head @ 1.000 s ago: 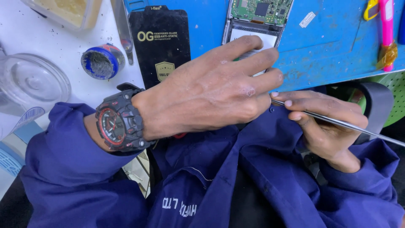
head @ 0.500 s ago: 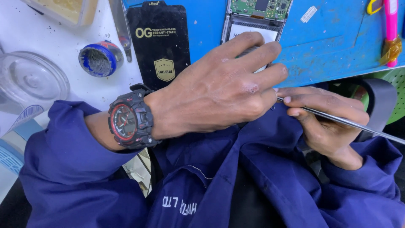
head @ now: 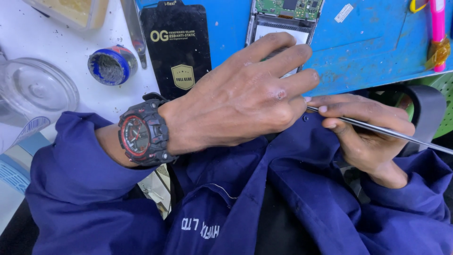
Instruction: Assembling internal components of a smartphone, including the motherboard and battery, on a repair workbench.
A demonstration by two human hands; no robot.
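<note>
- The surface beyond both hands is a blue work mat (head: 373, 47), scuffed pale in patches; past the left wrist it gives way to a white table top (head: 42, 42) flecked with dark specks.
- The left hand (head: 240, 106) lies palm down, fingers together and stretched over the lower end of an opened phone (head: 283, 21); whether it grips anything underneath cannot be told.
- The right hand (head: 368, 130) is pinched shut on thin metal tweezers (head: 377, 130), whose tip points at the left hand's knuckles and whose far end runs off the right edge.
- Just above the left wrist lies a flat black rectangular package (head: 177, 47) with pale lettering and a gold shield-shaped badge.
- Further left of that wrist sits a small round blue tin (head: 112, 65) with a grey mass inside, then a clear glass dish (head: 33, 92).
- Above the right hand, a pink pen-like tool (head: 438, 28) lies near the mat's edge.
- A small white label (head: 343, 12) sticks to the mat beside the phone.
- Blue sleeves (head: 80, 189) hide everything below the hands; the phone's top and the yellowish tray (head: 71, 9) are cut off by the frame.
</note>
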